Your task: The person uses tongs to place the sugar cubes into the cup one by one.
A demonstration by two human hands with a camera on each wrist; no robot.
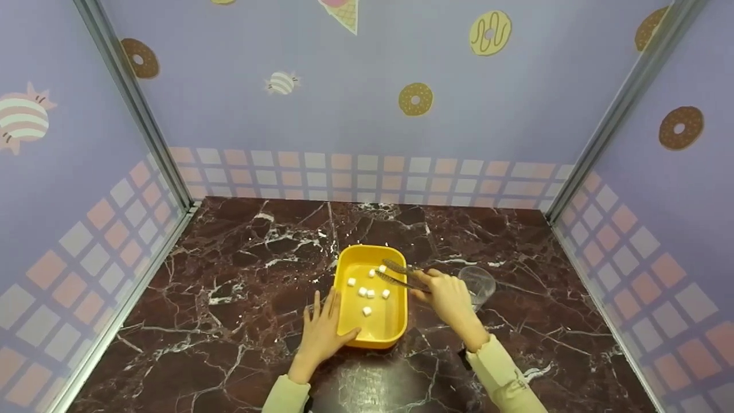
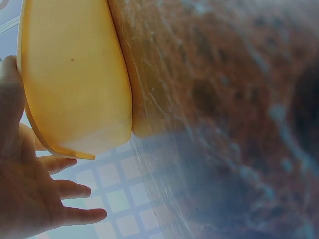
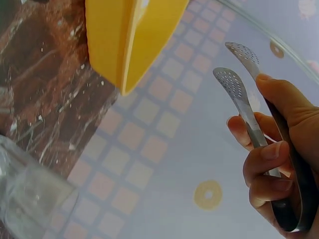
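My right hand (image 1: 450, 298) grips a pair of metal tongs (image 3: 234, 84) with perforated tips and dark handles. The two tips stand apart, over the far right part of a yellow tray (image 1: 375, 335). Inside that tray lie several small white cubes (image 1: 367, 311), spread over its floor; one or two overlap the tong tips in the head view. At the tray's left side my left hand (image 1: 322, 335) has its fingers spread, with the thumb over the near left rim. In the left wrist view the straight fingers (image 2: 79, 216) show beside the tray wall.
A clear plastic cup (image 1: 477, 284) is just right of the tray, partly behind my right hand. The dark red marble tabletop (image 1: 241, 298) is bounded by purple printed panels (image 1: 367, 86) at the back and both sides.
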